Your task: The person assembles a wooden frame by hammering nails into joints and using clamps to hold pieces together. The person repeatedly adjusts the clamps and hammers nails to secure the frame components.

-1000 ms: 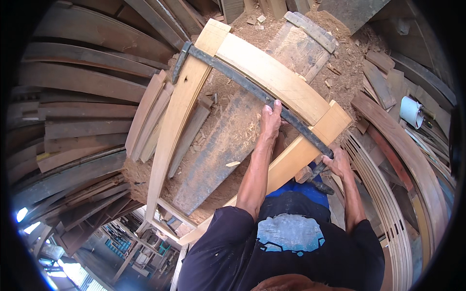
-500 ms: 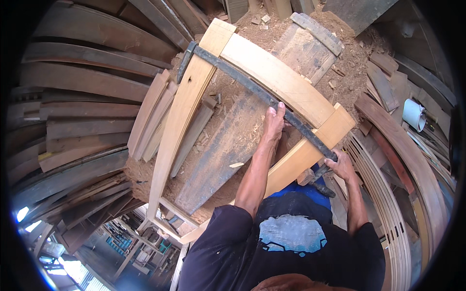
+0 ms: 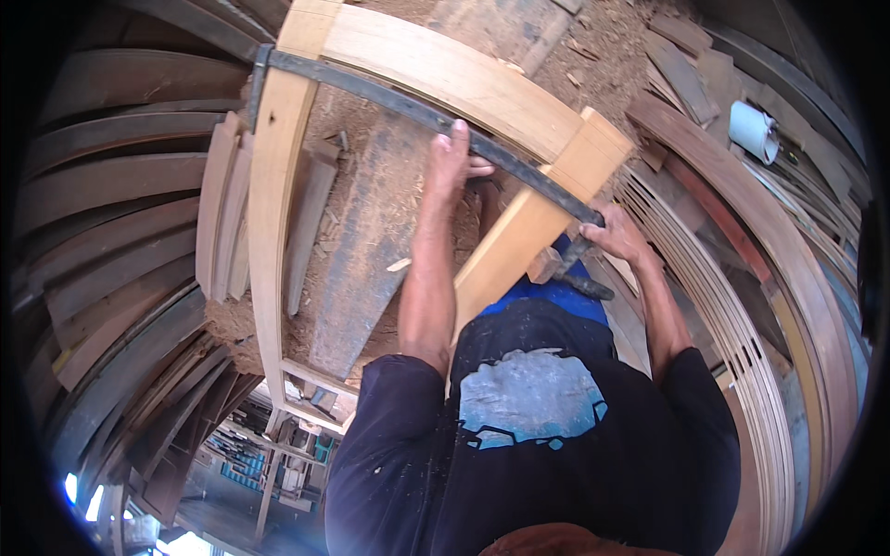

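A long dark metal bar clamp (image 3: 371, 90) lies across a pale wooden frame (image 3: 275, 185), just below its curved rail (image 3: 454, 69). Its hooked jaw sits at the outer edge of the left post. My left hand (image 3: 450, 162) holds the bar near its middle, thumb on top and some fingers showing beneath. At the bar's right end, beside the right post, my right hand (image 3: 616, 233) is closed round it. Under that hand are the dark clamp screw and handle (image 3: 584, 283) and a small wood block (image 3: 544, 265); whether the block touches the post I cannot tell.
Beneath the frame lies a worn board (image 3: 357, 232) among sawdust and shavings. Stacked dark planks (image 3: 120, 134) line the left side. To the right are slotted pale strips (image 3: 732, 343), a curved brown plank (image 3: 751, 213) and a light blue container (image 3: 753, 132).
The view has shifted, so frame, clamp and hands appear farther left and higher. Both hands keep their hold on the bar clamp, and it stays across the frame.
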`<act>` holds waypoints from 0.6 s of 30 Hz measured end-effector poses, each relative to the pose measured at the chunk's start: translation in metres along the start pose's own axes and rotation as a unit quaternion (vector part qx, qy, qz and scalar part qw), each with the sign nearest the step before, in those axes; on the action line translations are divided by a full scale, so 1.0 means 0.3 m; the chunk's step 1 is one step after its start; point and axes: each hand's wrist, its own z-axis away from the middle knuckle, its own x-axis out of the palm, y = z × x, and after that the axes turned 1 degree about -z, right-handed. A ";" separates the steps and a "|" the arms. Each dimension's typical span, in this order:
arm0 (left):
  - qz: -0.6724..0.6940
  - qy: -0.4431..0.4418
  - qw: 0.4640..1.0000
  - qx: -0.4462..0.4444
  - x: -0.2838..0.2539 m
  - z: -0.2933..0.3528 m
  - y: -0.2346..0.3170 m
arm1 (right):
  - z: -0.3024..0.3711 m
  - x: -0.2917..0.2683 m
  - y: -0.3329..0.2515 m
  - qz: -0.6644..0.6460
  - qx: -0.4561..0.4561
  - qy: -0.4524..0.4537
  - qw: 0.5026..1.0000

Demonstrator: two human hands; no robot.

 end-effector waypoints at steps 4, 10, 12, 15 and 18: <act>-0.506 0.219 0.829 0.095 -0.232 0.097 0.245 | 0.007 0.010 0.018 -0.017 0.051 0.017 0.998; -0.548 0.442 0.640 0.306 -0.907 -0.199 0.414 | -0.001 0.018 0.055 0.062 0.044 0.018 0.997; -0.569 0.373 0.682 0.267 -0.978 -0.291 0.403 | 0.015 0.029 0.077 0.081 0.020 0.047 0.995; -0.598 0.389 0.674 0.192 -0.932 -0.312 0.422 | 0.101 0.036 -0.038 0.323 -0.013 0.194 0.926; -0.575 0.389 0.704 0.147 -0.944 -0.290 0.450 | 0.224 0.012 -0.172 0.149 0.197 0.009 0.969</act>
